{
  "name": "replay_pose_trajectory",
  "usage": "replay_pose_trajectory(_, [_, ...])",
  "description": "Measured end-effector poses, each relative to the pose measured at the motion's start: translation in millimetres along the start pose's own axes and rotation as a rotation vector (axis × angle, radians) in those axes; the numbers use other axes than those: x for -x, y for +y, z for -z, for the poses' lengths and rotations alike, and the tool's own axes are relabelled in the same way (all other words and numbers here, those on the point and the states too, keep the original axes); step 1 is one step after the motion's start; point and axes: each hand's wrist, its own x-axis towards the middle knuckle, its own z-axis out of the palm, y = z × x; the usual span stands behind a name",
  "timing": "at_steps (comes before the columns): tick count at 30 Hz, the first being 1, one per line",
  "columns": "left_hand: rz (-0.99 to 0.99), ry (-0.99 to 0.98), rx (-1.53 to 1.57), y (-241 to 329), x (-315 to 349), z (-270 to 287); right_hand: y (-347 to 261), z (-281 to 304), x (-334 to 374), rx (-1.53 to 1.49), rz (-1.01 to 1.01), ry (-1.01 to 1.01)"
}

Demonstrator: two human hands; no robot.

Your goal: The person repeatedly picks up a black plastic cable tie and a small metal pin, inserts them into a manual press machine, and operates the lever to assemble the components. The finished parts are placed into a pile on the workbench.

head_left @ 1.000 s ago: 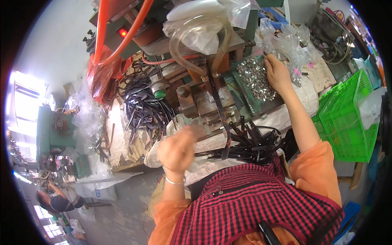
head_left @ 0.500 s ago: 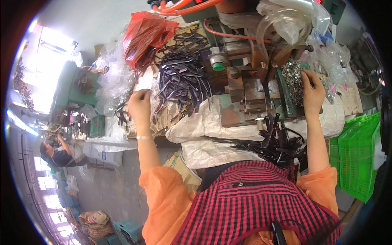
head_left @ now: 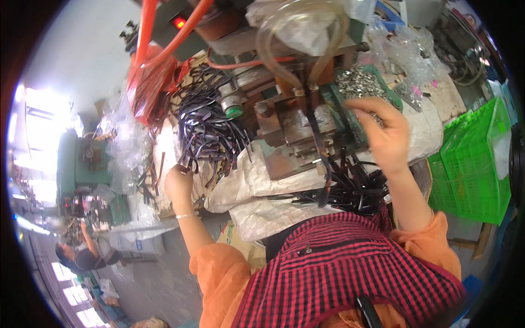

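Note:
My left hand (head_left: pixel 179 188) is at the near left edge of a pile of slim, glossy black strips (head_left: pixel 210 123) with bent ends, like eyeglass temples. Its fingers are pinched together beside dark strip ends; what they hold is hidden. My right hand (head_left: pixel 387 135), slightly blurred, hovers over a green tray (head_left: pixel 394 98) of small shiny metal pieces (head_left: pixel 358 81). Thumb and forefinger meet at the tray's machine side, and anything between them is too small to make out. One long black strip (head_left: pixel 317 136) slants down from the bench machine (head_left: pixel 279 117) between my hands.
More black strips (head_left: pixel 358 188) lie heaped on white sacking (head_left: pixel 254 218) before my checked apron. A green-capped button (head_left: pixel 233 111), orange hoses (head_left: pixel 145 33) and clear tubes surround the machine. A red bag (head_left: pixel 147 93) lies left; a green crate (head_left: pixel 473 164) stands right. Another person (head_left: pixel 90 254) works far left.
The view has shifted and tilted. My right hand has moved from the tray's right side across it toward the machine. My left hand has come nearer along the strip pile's edge.

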Motion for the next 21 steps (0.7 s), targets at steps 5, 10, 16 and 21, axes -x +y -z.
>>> replay_pose_trajectory(5, [-0.202, -0.099, 0.559, 35, 30, -13, 2, -57, -13, -0.31, -0.13, 0.029])
replay_pose_trajectory(10, [-0.347, -0.283, 1.138, 91, 45, -4, 3, -64, -6, -0.519, -0.207, 0.096])
replay_pose_trajectory(16, [-0.204, 0.098, 1.119, 126, 7, -13, -25, -69, -14, -0.789, -0.322, 0.032])
replay_pose_trajectory(21, [-0.409, 0.645, 0.649, 147, 0, -35, -43, -40, 1, -0.379, -0.053, -0.115])
